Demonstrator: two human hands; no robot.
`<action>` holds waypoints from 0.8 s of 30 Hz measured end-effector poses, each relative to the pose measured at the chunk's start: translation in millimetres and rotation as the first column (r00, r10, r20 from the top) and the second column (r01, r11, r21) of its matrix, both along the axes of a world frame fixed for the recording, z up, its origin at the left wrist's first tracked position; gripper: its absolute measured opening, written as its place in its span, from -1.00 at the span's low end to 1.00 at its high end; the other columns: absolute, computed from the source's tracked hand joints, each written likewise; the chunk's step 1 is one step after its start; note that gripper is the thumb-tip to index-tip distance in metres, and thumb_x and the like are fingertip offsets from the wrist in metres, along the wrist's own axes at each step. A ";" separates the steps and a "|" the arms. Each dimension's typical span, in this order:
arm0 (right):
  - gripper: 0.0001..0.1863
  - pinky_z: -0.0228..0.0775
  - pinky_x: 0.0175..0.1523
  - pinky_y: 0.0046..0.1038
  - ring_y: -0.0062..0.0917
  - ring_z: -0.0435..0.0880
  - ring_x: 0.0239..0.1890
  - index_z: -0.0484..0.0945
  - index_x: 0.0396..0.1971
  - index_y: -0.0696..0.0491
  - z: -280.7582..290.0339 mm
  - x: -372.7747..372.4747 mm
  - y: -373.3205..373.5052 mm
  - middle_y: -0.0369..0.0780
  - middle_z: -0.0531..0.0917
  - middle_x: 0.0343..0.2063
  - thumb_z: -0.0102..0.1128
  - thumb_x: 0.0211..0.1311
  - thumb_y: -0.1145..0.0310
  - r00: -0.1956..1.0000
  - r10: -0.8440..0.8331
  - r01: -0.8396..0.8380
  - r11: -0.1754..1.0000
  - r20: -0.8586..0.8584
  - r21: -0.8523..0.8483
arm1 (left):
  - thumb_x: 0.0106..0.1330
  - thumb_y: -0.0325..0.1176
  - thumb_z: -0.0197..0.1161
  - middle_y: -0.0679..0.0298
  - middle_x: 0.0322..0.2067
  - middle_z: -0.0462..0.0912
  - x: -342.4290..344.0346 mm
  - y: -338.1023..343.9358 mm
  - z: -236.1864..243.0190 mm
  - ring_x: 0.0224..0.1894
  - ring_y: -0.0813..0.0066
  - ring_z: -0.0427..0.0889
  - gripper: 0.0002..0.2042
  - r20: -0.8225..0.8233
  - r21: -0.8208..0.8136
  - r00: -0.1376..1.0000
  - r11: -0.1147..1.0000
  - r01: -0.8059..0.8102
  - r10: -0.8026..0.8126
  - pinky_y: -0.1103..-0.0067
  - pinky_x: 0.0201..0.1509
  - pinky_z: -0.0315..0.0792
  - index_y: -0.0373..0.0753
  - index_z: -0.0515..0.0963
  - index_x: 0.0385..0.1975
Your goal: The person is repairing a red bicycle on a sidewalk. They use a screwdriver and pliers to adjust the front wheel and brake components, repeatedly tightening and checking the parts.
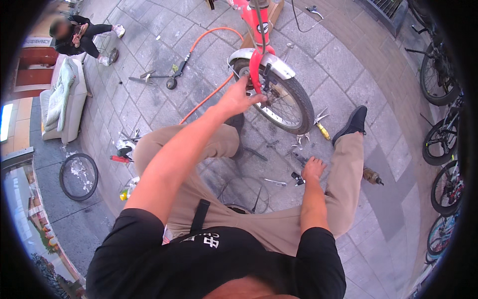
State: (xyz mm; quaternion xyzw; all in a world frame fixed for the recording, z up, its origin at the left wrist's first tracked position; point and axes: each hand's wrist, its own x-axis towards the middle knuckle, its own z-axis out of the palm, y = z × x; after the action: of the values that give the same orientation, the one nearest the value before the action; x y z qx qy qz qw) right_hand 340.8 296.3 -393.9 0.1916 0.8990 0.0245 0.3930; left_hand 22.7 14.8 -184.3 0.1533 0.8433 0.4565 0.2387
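A red bicycle fork [255, 70] straddles a front wheel [301, 94] with a dark tyre and a silver mudguard [277, 67]. My left hand [238, 98] grips the lower end of the fork beside the wheel hub, thumb and fingers on either side of it. Down on the paving, my right hand [313, 169] has its fingers loosely apart, next to a dark tool or part [300, 159]. Its fingertips are small in view, and contact with that piece is unclear. A small black bike part [298, 178] lies just left of this hand.
A yellow-handled tool [322, 130] lies near my right shoe. Between my legs are a wheel rim [226, 197] and a wrench [275, 182]. An orange hose [211, 31] crosses the paving. Left are a loose tyre [78, 177], a sofa [74, 107] and a seated person [82, 37]; bicycles [438, 74] line the right.
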 end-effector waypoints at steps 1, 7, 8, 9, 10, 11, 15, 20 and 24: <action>-0.36 0.32 0.39 0.07 -0.22 0.54 0.32 0.44 0.24 0.08 1.7 2.1 -1.0 -0.02 0.51 0.28 0.39 0.20 0.17 0.999 0.038 -0.037 0.999 0.019 -0.013 | 0.17 -0.18 0.64 -0.10 0.18 0.65 -6.5 -2.7 10.5 0.30 0.05 0.63 -0.21 -0.009 0.011 0.998 0.998 0.062 -0.062 0.28 0.41 0.47 -0.42 0.37 0.31; -0.43 0.49 0.35 -0.07 -0.06 0.56 0.33 0.50 0.22 0.15 18.6 7.9 -6.5 -0.01 0.54 0.26 0.33 0.26 0.21 0.947 -0.317 0.319 0.913 0.052 -0.255 | 0.35 -0.42 0.42 -0.10 0.33 0.53 -44.1 -33.8 41.5 0.41 0.04 0.51 -0.21 -0.036 -0.304 0.908 0.870 0.388 -0.417 0.29 0.44 0.45 -0.36 0.14 0.53; -0.42 0.48 0.36 -0.07 -0.04 0.55 0.34 0.49 0.23 0.16 21.8 7.2 -6.4 0.00 0.52 0.27 0.33 0.26 0.23 0.937 -0.344 0.346 0.901 0.054 -0.263 | 0.40 -0.42 0.33 -0.14 0.31 0.54 -45.6 -31.8 50.1 0.37 0.02 0.56 -0.33 -0.052 -0.396 0.907 0.843 0.364 -0.417 0.31 0.42 0.47 -0.40 0.23 0.48; -0.41 0.46 0.38 -0.06 -0.02 0.54 0.35 0.47 0.24 0.18 25.0 10.8 -10.7 0.01 0.51 0.27 0.34 0.25 0.24 0.927 -0.370 0.373 0.887 0.063 -0.274 | 0.41 -0.41 0.33 -0.15 0.30 0.55 -44.1 -33.0 63.5 0.35 0.03 0.57 -0.36 -0.036 -0.401 0.909 0.839 0.367 -0.414 0.31 0.41 0.47 -0.41 0.27 0.46; -0.40 0.45 0.39 -0.05 0.00 0.53 0.36 0.46 0.24 0.19 24.8 13.4 -14.4 0.03 0.50 0.28 0.34 0.25 0.25 0.915 -0.397 0.399 0.872 0.070 -0.284 | 0.42 -0.40 0.32 -0.15 0.29 0.56 -47.0 -33.9 74.2 0.33 0.03 0.59 -0.39 -0.021 -0.407 0.911 0.835 0.369 -0.413 0.31 0.41 0.47 -0.41 0.31 0.43; -0.39 0.46 0.38 -0.06 -0.02 0.54 0.36 0.45 0.25 0.19 24.9 16.9 -18.9 0.02 0.49 0.29 0.36 0.24 0.26 0.907 -0.419 0.417 0.870 0.051 -0.262 | 0.43 -0.39 0.32 -0.15 0.28 0.57 -48.4 -35.1 79.2 0.31 0.04 0.61 -0.42 -0.007 -0.413 0.912 0.832 0.371 -0.410 0.31 0.41 0.47 -0.42 0.35 0.41; -0.36 0.48 0.37 -0.09 -0.03 0.56 0.33 0.42 0.25 0.19 10.8 12.0 -32.1 0.03 0.48 0.28 0.41 0.21 0.28 0.844 -0.535 0.520 0.826 -0.016 -0.216 | 0.50 -0.39 0.27 -0.12 0.24 0.62 -50.9 -34.0 75.6 0.27 0.13 0.65 -0.46 -0.026 -0.197 0.978 0.960 0.200 -0.209 0.36 0.38 0.49 -0.50 0.34 0.40; -0.40 0.54 0.30 -0.15 0.01 0.61 0.23 0.38 0.15 0.20 -16.4 20.7 -50.9 0.09 0.52 0.17 0.44 0.18 0.30 0.859 -0.488 0.468 0.871 -0.155 -0.150 | 0.35 -0.21 0.49 -0.09 0.19 0.66 -54.6 8.1 109.3 0.22 0.16 0.68 -0.22 0.055 -0.058 0.994 0.993 0.102 -0.099 0.37 0.29 0.55 -0.52 0.27 0.43; -0.37 0.58 0.25 -0.16 0.02 0.68 0.14 0.41 0.14 0.21 -34.7 29.7 -46.4 0.08 0.57 0.10 0.45 0.15 0.24 0.884 -0.446 0.415 0.888 -0.143 -0.200 | 0.14 -0.02 0.65 -0.09 0.09 0.71 -49.1 27.2 111.8 0.14 0.12 0.72 -0.09 -0.029 -0.172 0.986 0.972 0.159 -0.166 0.33 0.23 0.56 -0.50 0.35 0.35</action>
State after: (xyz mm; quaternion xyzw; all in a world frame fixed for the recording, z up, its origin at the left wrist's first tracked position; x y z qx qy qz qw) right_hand 370.4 249.9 -428.5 0.3555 0.8653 -0.1551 0.3175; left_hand -26.4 41.9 -72.4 0.2108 0.8685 0.3590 0.2692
